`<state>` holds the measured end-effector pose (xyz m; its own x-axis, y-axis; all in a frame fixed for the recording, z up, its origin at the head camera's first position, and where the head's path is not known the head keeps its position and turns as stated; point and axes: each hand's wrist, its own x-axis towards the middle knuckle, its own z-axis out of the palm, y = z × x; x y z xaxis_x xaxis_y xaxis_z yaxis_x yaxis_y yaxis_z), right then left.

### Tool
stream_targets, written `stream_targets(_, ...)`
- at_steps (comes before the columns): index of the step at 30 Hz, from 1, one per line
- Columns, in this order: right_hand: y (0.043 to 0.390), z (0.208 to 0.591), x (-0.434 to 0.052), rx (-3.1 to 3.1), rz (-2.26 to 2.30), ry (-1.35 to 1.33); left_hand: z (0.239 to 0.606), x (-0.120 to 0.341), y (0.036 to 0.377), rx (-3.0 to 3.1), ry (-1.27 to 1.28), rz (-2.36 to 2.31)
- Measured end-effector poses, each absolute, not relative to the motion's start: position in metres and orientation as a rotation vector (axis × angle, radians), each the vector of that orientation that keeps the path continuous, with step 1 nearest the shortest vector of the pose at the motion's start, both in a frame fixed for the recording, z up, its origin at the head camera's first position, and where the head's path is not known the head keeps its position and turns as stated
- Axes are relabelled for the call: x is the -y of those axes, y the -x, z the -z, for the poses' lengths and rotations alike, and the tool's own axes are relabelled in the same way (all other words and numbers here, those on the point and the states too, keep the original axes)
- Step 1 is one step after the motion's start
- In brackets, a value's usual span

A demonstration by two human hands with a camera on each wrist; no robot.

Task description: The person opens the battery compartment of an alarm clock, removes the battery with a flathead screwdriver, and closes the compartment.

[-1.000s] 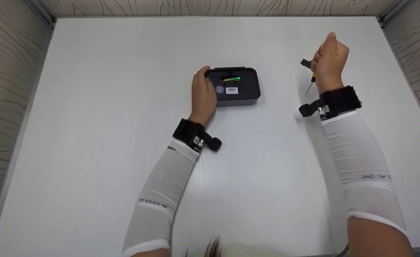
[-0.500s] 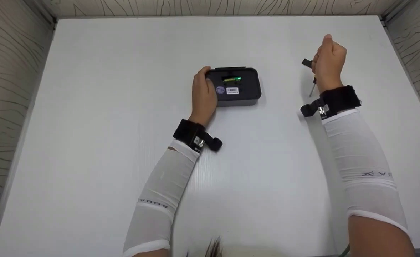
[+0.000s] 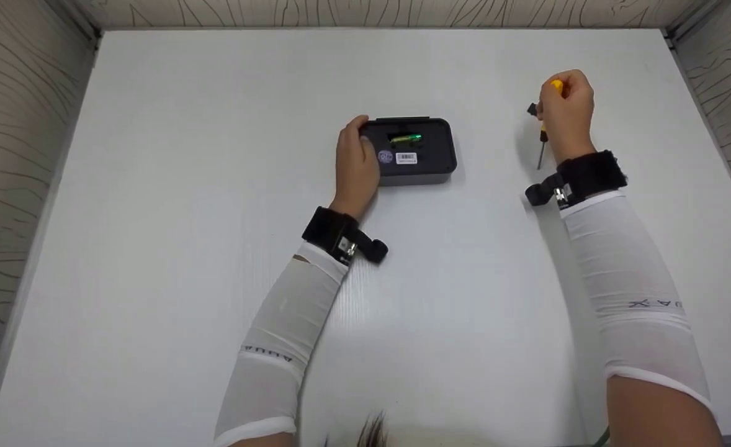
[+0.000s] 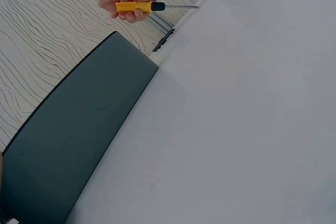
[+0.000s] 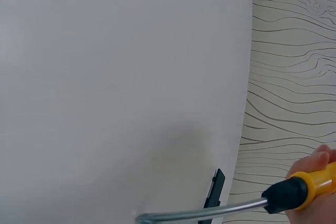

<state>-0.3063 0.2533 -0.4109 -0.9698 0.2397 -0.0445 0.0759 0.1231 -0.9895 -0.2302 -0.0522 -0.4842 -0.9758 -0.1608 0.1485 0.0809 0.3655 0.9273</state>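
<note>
Screwdriver with its yellow handle clasped in the right hand, raised over the counter, well right of the dark device.

To work it well, I judge the tip should meet the device's open battery bay squarely while the left hand, curled round the device's left edge, pins it flat. A small black piece beside the right hand is too small to identify; the left wrist view shows only the device's side.
</note>
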Motion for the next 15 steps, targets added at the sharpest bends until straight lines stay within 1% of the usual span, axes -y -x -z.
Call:
stream_targets(9,0.314,0.422,-0.248,2.464,-1.746,0.293,0.484,0.053,0.230,2.408,-0.065,1.654)
stream_targets(15,0.317,0.426,-0.247,2.591,-1.601,0.321,0.484,0.053,0.229,2.404,-0.058,1.660)
